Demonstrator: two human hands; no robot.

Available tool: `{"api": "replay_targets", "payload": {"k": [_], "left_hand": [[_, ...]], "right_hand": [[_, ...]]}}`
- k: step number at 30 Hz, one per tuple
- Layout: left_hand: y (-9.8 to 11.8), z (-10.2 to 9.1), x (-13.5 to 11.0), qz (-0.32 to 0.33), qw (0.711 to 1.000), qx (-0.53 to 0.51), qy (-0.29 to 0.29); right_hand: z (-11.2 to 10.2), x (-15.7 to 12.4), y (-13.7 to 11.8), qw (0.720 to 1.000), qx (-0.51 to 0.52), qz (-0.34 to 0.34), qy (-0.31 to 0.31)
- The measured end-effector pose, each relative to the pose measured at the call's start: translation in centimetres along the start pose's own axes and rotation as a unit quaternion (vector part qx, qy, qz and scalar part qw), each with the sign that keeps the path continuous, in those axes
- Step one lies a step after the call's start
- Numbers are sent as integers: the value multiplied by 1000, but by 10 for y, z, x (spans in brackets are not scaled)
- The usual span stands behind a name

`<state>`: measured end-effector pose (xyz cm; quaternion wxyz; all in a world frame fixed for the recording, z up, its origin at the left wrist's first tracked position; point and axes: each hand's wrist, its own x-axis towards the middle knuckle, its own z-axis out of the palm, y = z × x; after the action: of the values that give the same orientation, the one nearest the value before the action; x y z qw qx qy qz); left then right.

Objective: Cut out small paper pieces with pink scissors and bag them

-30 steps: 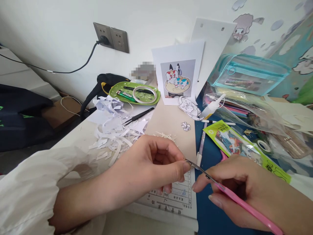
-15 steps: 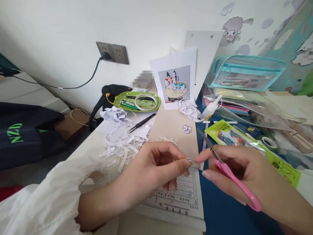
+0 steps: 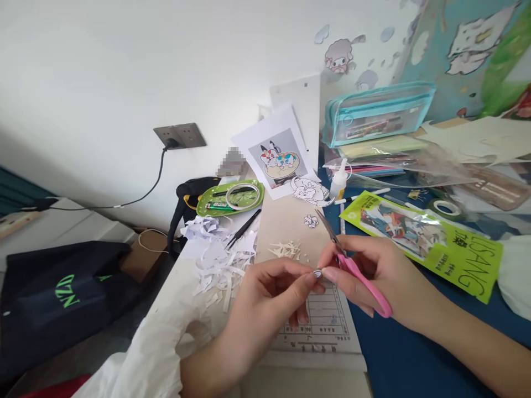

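Between the thumb and forefinger of my left hand [image 3: 271, 293] is a tiny paper cutout [image 3: 317, 273] with dark outlines. My right hand [image 3: 373, 273] holds pink-handled scissors [image 3: 352, 271], whose blades point up and away to the left. The tips of my right thumb and forefinger meet the cutout's right side. Beyond my hands, a small outlined cutout [image 3: 311, 221] lies on the beige board [image 3: 274, 221]. A larger cutout of drawn animals [image 3: 311, 191] rests behind it, below a printed picture sheet [image 3: 269, 149] leaning at the back. Printed paper [image 3: 327, 315] lies under my hands.
White paper scraps [image 3: 215, 271] and black tweezers [image 3: 244, 228] lie left of the board. Behind them, a green tray [image 3: 203, 205] holds a tape roll and a lighter. To the right are a glue bottle [image 3: 339, 179], a yellow-green packet [image 3: 431, 243] and a clear pouch [image 3: 377, 116].
My right hand has come left, and its fingertips now touch the small cutout in my left hand. The scissors moved along with it. The whole view has shifted and tilted.
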<state>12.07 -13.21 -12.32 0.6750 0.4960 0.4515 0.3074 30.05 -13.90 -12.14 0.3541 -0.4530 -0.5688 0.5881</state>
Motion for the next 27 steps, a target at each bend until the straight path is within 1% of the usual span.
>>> {"api": "replay_targets", "payload": {"k": [3,5,7,12,15,20,23,27], "left_hand": [[-1,1,-2,1,1000,22,15],[-1,1,-3,6,999,34,17],[0,2,-4,10,999,38,14],[3,4,-5,-6,998,60,4],[3,4,-4,2,997,76,-7],[-3,1,-1,25,998,49,-5],[-7,-1,1,46,997,56,-2],[-6,-2,3,49,997,64,-9]], "right_hand": [[-1,0,1,998,52,16,-36],[-1,1,1,996,78,17,-40],[-2,1,1,995,89,19,-47],[-5,3,7,992,96,20,-81],[-6,6,15,988,126,6,-89],[-8,11,20,982,160,14,-98],[-8,12,21,983,157,14,-95],[-6,11,20,986,140,11,-88]]}}
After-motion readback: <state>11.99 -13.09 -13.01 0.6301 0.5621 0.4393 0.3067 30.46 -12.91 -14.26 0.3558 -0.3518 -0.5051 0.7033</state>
